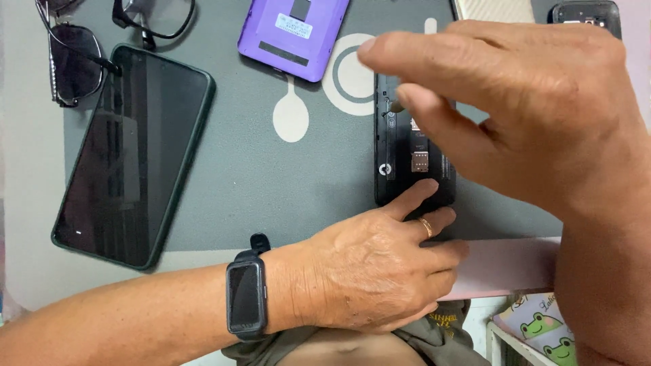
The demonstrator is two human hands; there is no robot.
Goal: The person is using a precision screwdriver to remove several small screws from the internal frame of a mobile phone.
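Note:
A small black phone (393, 163) lies on the grey mat with its back cover off, card slots showing. My left hand (380, 264), a ring on one finger and a black smartwatch (245, 298) on the wrist, rests flat and presses its fingertips on the phone's near end. My right hand (529, 108) hovers above the phone, fingers spread and holding nothing; it hides the phone's right side.
A large black smartphone (129, 156) lies screen-up at left. Sunglasses (71, 61) and spectacles (152, 17) sit at the far left. A purple phone back cover (291, 34) lies at top centre, another black device (586, 13) at top right. The grey mat (271, 169) ends near the table's front edge.

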